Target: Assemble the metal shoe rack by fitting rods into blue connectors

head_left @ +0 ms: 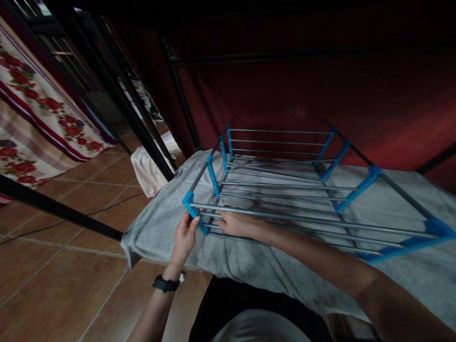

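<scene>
The left hand [184,236] pinches the blue corner joint [191,205] of the rack [285,190], fingers closed on it from below and outside; a black watch [166,283] sits on that wrist. The right hand [238,223] reaches in just beside it, lying over the lower rods [302,219] near the same corner; its fingers are mostly hidden, so I cannot tell whether they grip a rod or only rest there. The rack lies on a grey blanket [160,228] spread over a low bed, near its front left edge, with a red wall [320,95] behind and tiled floor [53,266] to the left. It looks light: thin metal rods set in plastic joints. The rods are probably smooth and may flex or slide; the joints and thicker side rails look like the firmer places to hold. The frame may rack sideways if lifted by one corner.
</scene>
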A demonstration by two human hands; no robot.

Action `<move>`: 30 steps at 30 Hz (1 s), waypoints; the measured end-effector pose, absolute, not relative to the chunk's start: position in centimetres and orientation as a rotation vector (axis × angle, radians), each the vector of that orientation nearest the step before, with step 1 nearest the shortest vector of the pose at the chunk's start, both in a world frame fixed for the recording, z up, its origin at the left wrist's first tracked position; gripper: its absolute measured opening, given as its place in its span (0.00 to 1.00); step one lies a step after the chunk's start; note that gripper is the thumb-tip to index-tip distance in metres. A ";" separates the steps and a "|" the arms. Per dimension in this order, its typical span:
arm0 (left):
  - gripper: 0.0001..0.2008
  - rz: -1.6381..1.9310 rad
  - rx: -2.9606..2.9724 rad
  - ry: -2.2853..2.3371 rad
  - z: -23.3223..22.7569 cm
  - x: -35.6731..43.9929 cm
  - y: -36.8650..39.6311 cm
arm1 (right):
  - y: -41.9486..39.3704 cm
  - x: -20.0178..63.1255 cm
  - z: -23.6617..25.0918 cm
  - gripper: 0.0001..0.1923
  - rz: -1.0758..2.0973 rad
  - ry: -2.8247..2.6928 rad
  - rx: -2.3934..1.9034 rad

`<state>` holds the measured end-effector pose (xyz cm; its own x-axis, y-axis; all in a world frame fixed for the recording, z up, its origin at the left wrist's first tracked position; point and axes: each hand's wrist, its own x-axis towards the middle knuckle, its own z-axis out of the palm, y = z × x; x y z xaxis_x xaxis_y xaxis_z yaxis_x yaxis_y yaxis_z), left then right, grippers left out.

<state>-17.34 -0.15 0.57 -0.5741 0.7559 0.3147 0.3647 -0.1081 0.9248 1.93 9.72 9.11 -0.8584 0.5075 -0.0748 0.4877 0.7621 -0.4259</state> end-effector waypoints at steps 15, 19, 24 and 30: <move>0.24 1.678 1.034 1.621 -0.2 -19.1 -0.1 | 9.4 -4.2 7.4 0.19 0.719 -2.857 -0.659; 0.22 1.733 1.053 1.596 -0.7 -19.3 0.0 | 9.2 -4.1 7.4 0.21 0.596 -2.892 -0.648; 0.18 1.798 1.044 1.560 -1.7 -19.3 0.2 | 9.0 -4.1 7.3 0.22 0.553 -2.900 -0.713; 0.19 1.811 0.992 1.469 -1.8 -19.1 0.3 | 9.0 -4.0 7.4 0.22 0.602 -2.855 -0.712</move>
<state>-19.13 0.27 -1.76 -0.5418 0.8214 0.1784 0.0051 -0.2090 0.9779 -4.02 9.03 7.37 -0.8787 0.4760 0.0364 0.4207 0.8083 -0.4119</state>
